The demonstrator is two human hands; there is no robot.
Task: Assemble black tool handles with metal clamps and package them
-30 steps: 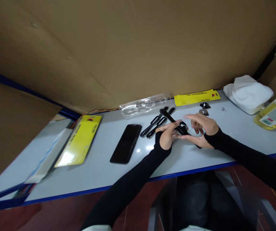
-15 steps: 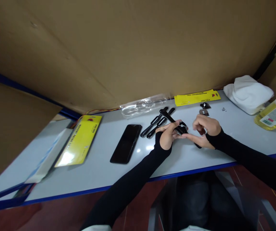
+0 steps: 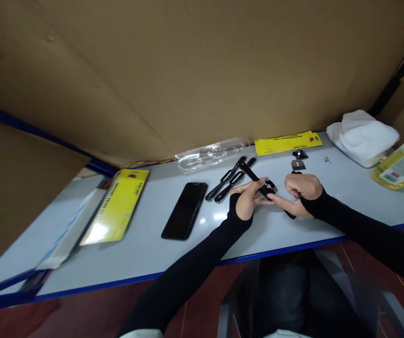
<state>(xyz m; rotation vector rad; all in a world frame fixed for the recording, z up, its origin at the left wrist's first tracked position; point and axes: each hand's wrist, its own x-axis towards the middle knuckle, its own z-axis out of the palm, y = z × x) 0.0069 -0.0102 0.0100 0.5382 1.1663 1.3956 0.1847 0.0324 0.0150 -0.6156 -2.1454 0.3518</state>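
My left hand (image 3: 247, 199) is closed around the middle of a black spokeshave (image 3: 249, 172), which slants across in front of me. A dark plate with a bright screw (image 3: 268, 186) shows on the tool's centre. My right hand (image 3: 303, 190) has its thumb against the spokeshave near that plate, the other fingers curled into a fist. A small dark bit (image 3: 296, 172) sticks out above the right knuckles; what it belongs to is unclear. Beyond the hands lie two loose metal pieces, a black cap (image 3: 300, 154) and a grey blade (image 3: 298, 165), with small screws (image 3: 327, 160) beside them.
Two more black spokeshave bodies (image 3: 224, 180) lie left of my hands, beside a phone (image 3: 184, 211). Yellow cards (image 3: 286, 143) and clear plastic packaging (image 3: 210, 155) lie along the back. Another yellow card (image 3: 117, 204) is leftward. A white cloth (image 3: 362, 138) and bottle (image 3: 399, 164) stand right.
My right fingers have curled more tightly and shifted slightly right, and the dark bit above the knuckles now shows. The spokeshave has moved slightly right and down in my left hand.
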